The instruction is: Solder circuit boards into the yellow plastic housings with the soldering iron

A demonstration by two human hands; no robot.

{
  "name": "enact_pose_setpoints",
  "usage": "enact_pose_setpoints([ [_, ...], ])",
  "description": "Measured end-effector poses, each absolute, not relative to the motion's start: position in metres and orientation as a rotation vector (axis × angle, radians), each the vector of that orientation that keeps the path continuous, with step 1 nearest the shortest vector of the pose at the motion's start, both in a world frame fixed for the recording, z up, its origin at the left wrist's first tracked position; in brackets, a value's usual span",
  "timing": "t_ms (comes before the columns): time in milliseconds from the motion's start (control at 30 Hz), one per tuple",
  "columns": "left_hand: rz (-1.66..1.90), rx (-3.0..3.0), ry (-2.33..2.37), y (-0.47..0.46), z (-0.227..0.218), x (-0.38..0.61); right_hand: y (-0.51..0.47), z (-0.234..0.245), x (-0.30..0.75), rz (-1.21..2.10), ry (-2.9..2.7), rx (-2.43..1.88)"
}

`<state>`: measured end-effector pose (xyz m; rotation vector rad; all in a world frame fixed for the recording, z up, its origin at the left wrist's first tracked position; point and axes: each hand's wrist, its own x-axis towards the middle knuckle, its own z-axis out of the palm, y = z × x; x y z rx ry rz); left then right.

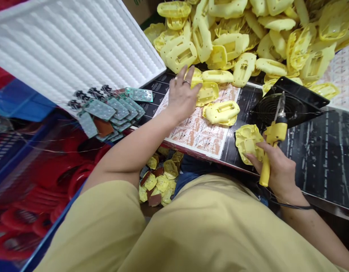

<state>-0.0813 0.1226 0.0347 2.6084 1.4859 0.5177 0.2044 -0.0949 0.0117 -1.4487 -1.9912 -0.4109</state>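
My right hand (279,166) is closed round a yellow pistol-shaped soldering gun (276,132), its metal tip pointing up and away from me. The thumb and a finger of that hand also hold a yellow plastic shell (248,141), inner side up, at the table's front edge. My left hand (181,94) reaches across with fingers spread over yellow shells at the near edge of the pile; one shell (207,94) lies beside its fingertips. Whether the fingers grip anything is partly hidden. A closed-looking pair of shells (222,112) lies on the patterned sheet (203,138).
Yellow shells (231,43) are heaped at the back. Green circuit boards (115,109) with wires lie on the left beside a ribbed white foam sheet (86,45). A black fan-like unit (288,100) stands right. Red parts (50,189) fill a blue crate; yellow pieces (161,183) lie below the table.
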Motion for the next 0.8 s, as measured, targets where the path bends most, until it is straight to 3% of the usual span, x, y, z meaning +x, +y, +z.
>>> enact_pose_setpoints([
  [167,0.291,2.784,1.094,0.089,0.031,-0.049,-0.094,0.011,0.226,-0.607,-2.081,-1.438],
  [300,0.125,2.661,1.022,0.081,0.029,-0.033,-0.082,0.006,0.231,-0.397,-2.282,-1.167],
  [467,0.285,2.511,0.949,0.076,0.034,-0.037,-0.082,-0.004,0.232,-0.338,-2.303,-1.154],
  [800,0.592,2.425,1.394,0.151,0.038,-0.053,-0.088,-0.010,0.233,-0.394,-2.255,-1.232],
])
